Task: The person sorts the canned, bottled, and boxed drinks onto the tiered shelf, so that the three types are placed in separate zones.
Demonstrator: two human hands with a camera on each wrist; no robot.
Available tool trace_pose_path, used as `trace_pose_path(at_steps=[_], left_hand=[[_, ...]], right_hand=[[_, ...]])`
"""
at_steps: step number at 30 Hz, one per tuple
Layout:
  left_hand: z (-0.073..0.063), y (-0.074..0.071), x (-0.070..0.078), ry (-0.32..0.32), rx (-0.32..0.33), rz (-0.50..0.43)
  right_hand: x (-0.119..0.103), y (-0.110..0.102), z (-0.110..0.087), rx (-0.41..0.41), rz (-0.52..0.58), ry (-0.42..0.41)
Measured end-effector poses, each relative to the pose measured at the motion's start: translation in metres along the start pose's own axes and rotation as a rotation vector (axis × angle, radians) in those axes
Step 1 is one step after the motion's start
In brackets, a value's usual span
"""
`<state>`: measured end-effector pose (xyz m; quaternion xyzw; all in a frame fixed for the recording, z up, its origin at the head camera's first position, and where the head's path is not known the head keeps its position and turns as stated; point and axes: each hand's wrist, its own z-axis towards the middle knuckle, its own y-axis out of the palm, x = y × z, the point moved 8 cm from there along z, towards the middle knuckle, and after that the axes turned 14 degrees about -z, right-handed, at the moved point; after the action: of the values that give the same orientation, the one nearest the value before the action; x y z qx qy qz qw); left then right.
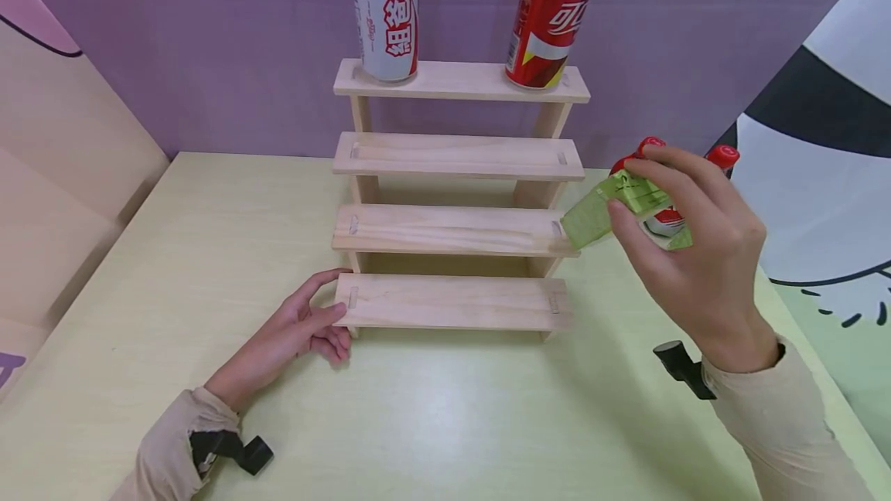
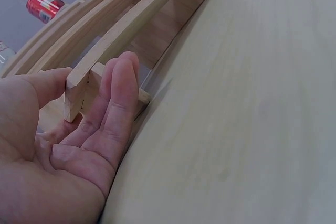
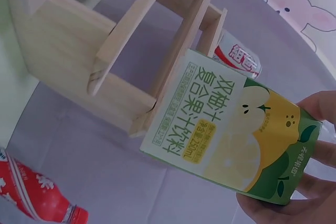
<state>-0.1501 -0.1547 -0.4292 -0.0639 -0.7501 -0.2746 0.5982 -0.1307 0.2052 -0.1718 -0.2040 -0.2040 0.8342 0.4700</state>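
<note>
On the top board of a stepped, four-tier pale wooden rack (image 1: 455, 232) stand a white metal can (image 1: 385, 18) and a red metal can (image 1: 548, 25), well apart. Red-capped bottles (image 1: 722, 156) sit to the right, largely hidden behind the right hand (image 1: 703, 230), which grips a boxy, green-and-yellow printed juice carton (image 3: 231, 129), tilted beside the rack's right end; contact cannot be told. The left hand (image 1: 299, 327) pinches the lowest board's left end. Visible grain streaks the flat, straight-edged boards.

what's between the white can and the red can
Only a bare stretch of the top shelf lies between the white can and the red can, as the head view shows.
</note>
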Motion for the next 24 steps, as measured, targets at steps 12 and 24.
trace_pose_path(at_steps=[12, 24], left_hand=[[-0.001, -0.002, 0.0, -0.001, 0.009, -0.004], [0.0, -0.003, -0.001, -0.008, 0.02, 0.004]], right_hand=[[-0.025, 0.018, 0.014, -0.014, 0.031, -0.052], [-0.042, 0.028, 0.036, 0.039, 0.09, -0.077]])
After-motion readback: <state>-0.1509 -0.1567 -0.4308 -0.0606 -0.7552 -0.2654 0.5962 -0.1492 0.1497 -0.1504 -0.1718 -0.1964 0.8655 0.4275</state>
